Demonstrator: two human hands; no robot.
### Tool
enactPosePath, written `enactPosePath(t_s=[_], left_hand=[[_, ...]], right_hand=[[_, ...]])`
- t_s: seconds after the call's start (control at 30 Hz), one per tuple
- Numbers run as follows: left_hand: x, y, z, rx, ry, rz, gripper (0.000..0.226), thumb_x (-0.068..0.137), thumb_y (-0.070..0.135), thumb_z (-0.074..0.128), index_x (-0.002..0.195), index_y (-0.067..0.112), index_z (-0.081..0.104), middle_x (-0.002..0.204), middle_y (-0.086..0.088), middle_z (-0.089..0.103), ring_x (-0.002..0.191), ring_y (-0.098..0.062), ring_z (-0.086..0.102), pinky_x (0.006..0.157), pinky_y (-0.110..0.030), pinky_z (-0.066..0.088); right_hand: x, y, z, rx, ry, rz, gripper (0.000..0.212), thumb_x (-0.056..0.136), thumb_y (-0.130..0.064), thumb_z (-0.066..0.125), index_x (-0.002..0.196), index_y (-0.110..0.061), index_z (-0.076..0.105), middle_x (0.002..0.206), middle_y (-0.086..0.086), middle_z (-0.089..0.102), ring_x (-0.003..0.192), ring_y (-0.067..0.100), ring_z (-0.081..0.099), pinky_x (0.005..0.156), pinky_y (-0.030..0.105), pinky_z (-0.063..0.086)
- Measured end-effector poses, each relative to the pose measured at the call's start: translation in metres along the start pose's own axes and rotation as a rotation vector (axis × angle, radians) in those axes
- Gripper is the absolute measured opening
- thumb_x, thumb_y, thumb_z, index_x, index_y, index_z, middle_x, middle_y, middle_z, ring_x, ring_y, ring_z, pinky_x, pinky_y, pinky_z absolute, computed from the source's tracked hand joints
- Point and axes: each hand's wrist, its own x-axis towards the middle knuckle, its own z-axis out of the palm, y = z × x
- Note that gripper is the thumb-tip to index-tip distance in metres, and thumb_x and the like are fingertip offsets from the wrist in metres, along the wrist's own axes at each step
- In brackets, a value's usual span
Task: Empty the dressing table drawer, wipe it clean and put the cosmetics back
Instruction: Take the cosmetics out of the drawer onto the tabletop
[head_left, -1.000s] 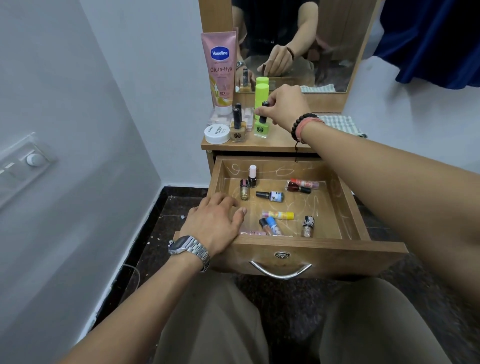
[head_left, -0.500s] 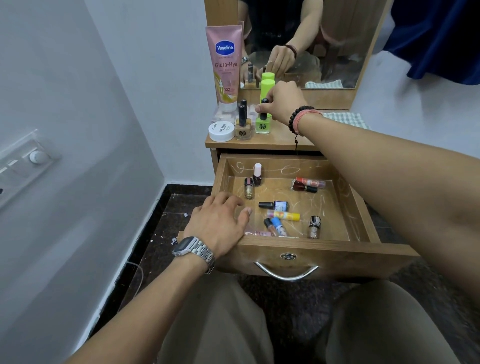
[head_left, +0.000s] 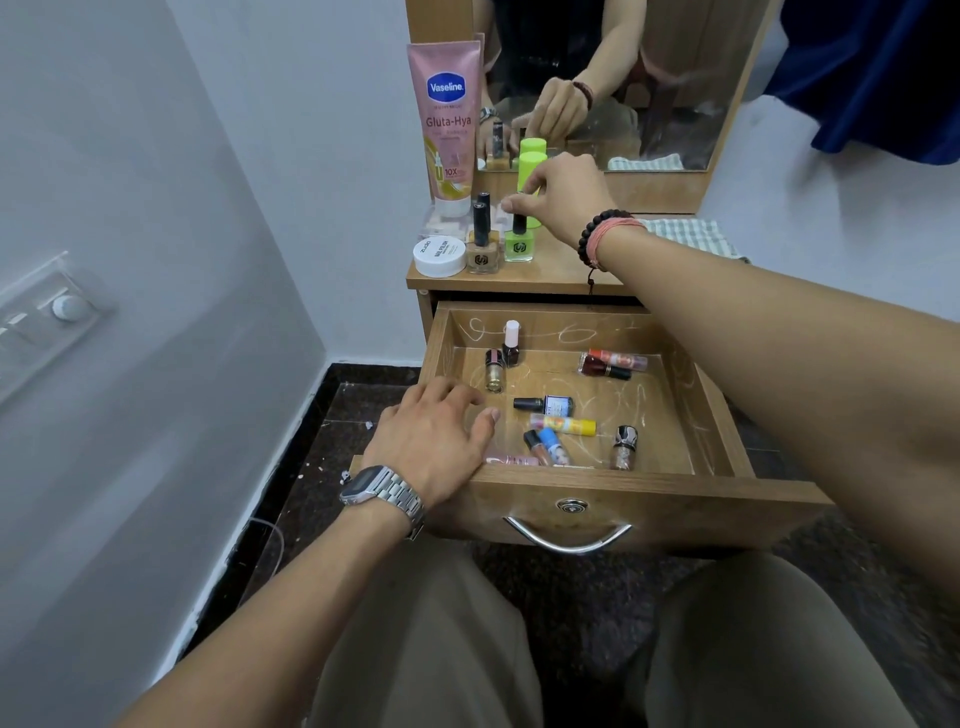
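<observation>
Wooden desk (head_left: 519, 278) w/ mirror: right hand (head_left: 563, 195) pinches cap of upright green polish bottle (head_left: 518, 244) on top. Left hand (head_left: 434, 441) rests flat on open drawer (head_left: 649, 499) corner, nearest the cosmetics lying inside.

Not much moved tbh, the right hand (head_left: 563, 195) has just loosened up on the green polish bottle (head_left: 518, 243), fingertips barely on its cap.
</observation>
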Motion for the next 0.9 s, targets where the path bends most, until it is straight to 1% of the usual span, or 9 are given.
enactPosePath(t_s=[0.13,0.2,0.27,0.37,0.43,0.53,0.67,0.77,0.9], left_hand=[[0.000,0.000,0.000,0.005,-0.002,-0.003,0.043,0.096,0.053,0.028,0.126,0.031,0.050,0.136,0.009,0.043,0.126,-0.017,0.039,0.099,-0.040,0.037],[0.000,0.001,-0.001,0.006,-0.003,-0.005,0.043,0.096,0.053,0.028,0.126,0.031,0.050,0.136,0.009,0.043,0.125,-0.018,0.040,0.098,-0.041,0.037],[0.000,0.001,0.000,0.006,0.003,-0.006,0.043,0.096,0.052,0.028,0.125,0.031,0.050,0.136,0.008,0.044,0.125,-0.018,0.040,0.098,-0.040,0.037],[0.000,0.002,-0.001,0.007,0.002,-0.009,0.042,0.096,0.051,0.028,0.126,0.031,0.050,0.136,0.008,0.044,0.125,-0.018,0.040,0.097,-0.040,0.037],[-0.001,0.002,-0.001,0.016,0.007,-0.008,0.042,0.096,0.050,0.029,0.126,0.030,0.050,0.136,0.008,0.044,0.125,-0.018,0.040,0.097,-0.040,0.037],[-0.001,0.001,-0.001,0.019,0.003,-0.007,0.042,0.096,0.049,0.029,0.127,0.030,0.050,0.136,0.007,0.044,0.125,-0.019,0.040,0.097,-0.041,0.037],[-0.001,0.001,-0.001,0.023,-0.007,-0.005,0.042,0.097,0.047,0.029,0.128,0.029,0.049,0.137,0.007,0.043,0.125,-0.019,0.040,0.096,-0.041,0.037],[-0.001,0.002,-0.002,0.025,-0.007,0.000,0.042,0.096,0.047,0.028,0.128,0.029,0.049,0.136,0.007,0.044,0.124,-0.019,0.041,0.095,-0.041,0.038],[-0.001,0.002,-0.002,0.026,-0.009,-0.003,0.042,0.096,0.047,0.029,0.127,0.029,0.050,0.136,0.007,0.044,0.123,-0.019,0.041,0.095,-0.041,0.038]], right_hand=[[-0.024,-0.004,-0.011,0.103,0.242,-0.152,0.037,0.090,-0.051,0.056,0.087,-0.016,0.068,0.075,-0.004,0.061,0.071,0.010,0.054,0.069,0.027,0.045],[-0.044,-0.010,-0.014,0.129,0.241,-0.266,0.036,0.091,-0.047,0.055,0.086,-0.015,0.070,0.075,-0.002,0.066,0.069,0.012,0.059,0.067,0.028,0.050],[-0.062,-0.013,-0.013,0.088,0.120,-0.372,0.033,0.093,-0.043,0.054,0.089,-0.016,0.072,0.079,-0.001,0.070,0.071,0.014,0.063,0.069,0.033,0.054],[-0.085,-0.009,-0.003,-0.058,-0.195,-0.488,0.023,0.094,-0.033,0.057,0.095,-0.015,0.072,0.086,0.000,0.072,0.075,0.016,0.064,0.072,0.036,0.053],[-0.097,0.000,0.007,-0.175,-0.403,-0.449,0.018,0.092,-0.025,0.057,0.094,-0.014,0.072,0.086,0.000,0.071,0.078,0.018,0.065,0.072,0.033,0.053],[-0.111,0.016,0.025,-0.378,-0.613,-0.326,0.015,0.086,-0.020,0.057,0.086,-0.016,0.071,0.083,0.002,0.070,0.077,0.022,0.066,0.066,0.030,0.054],[-0.122,0.031,0.046,-0.437,-0.684,-0.227,0.009,0.085,-0.022,0.062,0.080,-0.015,0.065,0.081,0.003,0.064,0.075,0.024,0.061,0.067,0.030,0.051],[-0.124,0.035,0.057,-0.399,-0.672,-0.197,0.013,0.084,-0.027,0.067,0.087,-0.014,0.070,0.087,0.003,0.068,0.081,0.024,0.065,0.072,0.032,0.054],[-0.127,0.035,0.066,-0.371,-0.647,-0.201,0.013,0.082,-0.021,0.065,0.090,-0.013,0.071,0.090,0.006,0.069,0.083,0.027,0.067,0.066,0.030,0.052]])
